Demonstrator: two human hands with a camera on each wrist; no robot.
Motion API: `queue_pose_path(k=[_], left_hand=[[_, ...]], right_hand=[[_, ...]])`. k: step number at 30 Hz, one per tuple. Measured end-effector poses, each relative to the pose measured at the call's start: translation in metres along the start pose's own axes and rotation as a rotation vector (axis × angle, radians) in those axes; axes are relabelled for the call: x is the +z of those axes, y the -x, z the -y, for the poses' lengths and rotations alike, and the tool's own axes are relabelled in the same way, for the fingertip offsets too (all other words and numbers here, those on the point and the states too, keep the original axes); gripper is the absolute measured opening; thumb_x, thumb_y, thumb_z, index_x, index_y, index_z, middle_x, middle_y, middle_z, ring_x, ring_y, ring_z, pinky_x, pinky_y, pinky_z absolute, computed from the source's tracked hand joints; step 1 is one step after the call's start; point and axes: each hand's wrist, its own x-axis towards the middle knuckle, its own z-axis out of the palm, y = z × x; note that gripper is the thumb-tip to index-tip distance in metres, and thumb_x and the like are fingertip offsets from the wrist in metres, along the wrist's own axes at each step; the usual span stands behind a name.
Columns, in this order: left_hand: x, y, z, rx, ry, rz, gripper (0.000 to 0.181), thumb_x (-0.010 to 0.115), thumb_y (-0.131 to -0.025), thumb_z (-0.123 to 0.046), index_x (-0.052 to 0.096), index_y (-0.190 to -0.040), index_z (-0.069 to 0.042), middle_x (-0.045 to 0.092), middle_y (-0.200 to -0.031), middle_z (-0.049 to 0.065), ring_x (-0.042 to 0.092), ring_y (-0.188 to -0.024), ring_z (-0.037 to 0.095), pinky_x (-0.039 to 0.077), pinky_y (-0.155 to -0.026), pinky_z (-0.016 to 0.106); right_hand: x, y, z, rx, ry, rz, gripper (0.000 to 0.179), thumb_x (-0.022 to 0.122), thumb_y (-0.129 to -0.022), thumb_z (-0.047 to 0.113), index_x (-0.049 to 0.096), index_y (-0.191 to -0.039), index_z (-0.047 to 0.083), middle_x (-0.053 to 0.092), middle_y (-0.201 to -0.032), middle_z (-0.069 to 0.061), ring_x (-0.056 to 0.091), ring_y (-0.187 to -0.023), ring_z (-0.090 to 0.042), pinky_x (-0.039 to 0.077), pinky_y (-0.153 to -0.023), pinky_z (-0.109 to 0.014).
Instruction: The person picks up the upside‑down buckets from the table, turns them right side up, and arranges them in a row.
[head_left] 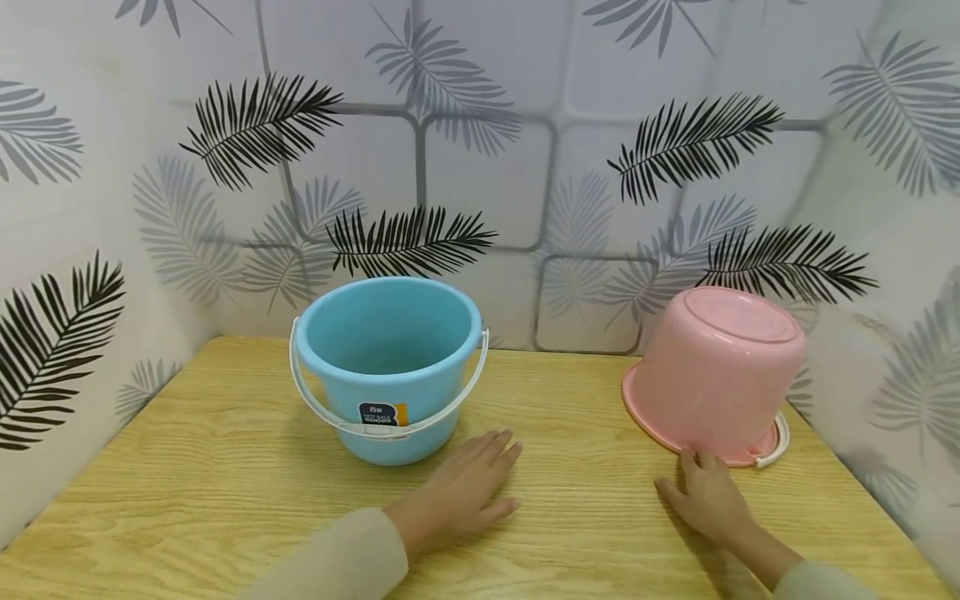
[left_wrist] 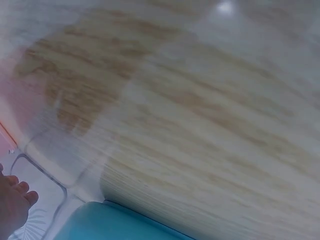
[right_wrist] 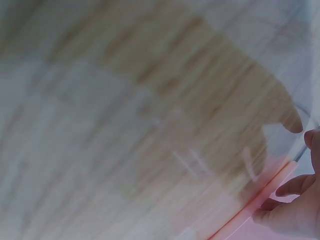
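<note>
The left hand (head_left: 461,485), fingers loosely spread, is near the blue bucket (head_left: 393,396). At right, the right hand (head_left: 711,497), thumb apart from its fingers, touches the upturned pink bucket (head_left: 712,379), apparently seeking a hold; lifting would call for a firmer grip.

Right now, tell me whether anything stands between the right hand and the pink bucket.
Nothing visible does: the right hand is right at the near side of the upturned pink bucket, and the blue bucket stands off to the left.
</note>
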Motion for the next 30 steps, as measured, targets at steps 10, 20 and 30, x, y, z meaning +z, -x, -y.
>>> queue_pose_path(k=[10,20,30], left_hand=[[0.000,-0.027,-0.013,-0.047,-0.034,0.058,0.066,0.036,-0.096,-0.050,0.028,-0.145,-0.005,0.025,-0.153,0.014,0.026,-0.141,0.028,0.023,-0.116,0.040],[-0.001,-0.051,-0.030,-0.081,-0.082,0.100,0.066,0.035,-0.097,-0.050,0.027,-0.146,-0.007,0.024,-0.154,0.010,0.024,-0.142,0.023,0.023,-0.116,0.036],[0.001,-0.066,-0.039,-0.101,-0.063,0.140,0.067,0.035,-0.097,-0.050,0.025,-0.147,-0.007,0.022,-0.154,0.009,0.021,-0.143,0.022,0.020,-0.117,0.037]], right_hand=[[-0.002,-0.002,0.001,0.017,-0.004,0.001,0.047,0.067,-0.082,0.022,0.053,-0.104,-0.017,0.049,-0.097,-0.032,0.051,-0.089,-0.045,0.044,-0.078,-0.056],[0.001,0.000,0.000,0.017,-0.018,0.018,0.049,0.066,-0.084,0.022,0.052,-0.111,-0.016,0.049,-0.101,-0.033,0.051,-0.093,-0.047,0.045,-0.079,-0.057],[0.000,0.004,0.001,-0.016,-0.043,-0.008,0.046,0.067,-0.083,0.021,0.053,-0.108,-0.015,0.048,-0.100,-0.029,0.052,-0.090,-0.044,0.045,-0.079,-0.055]])
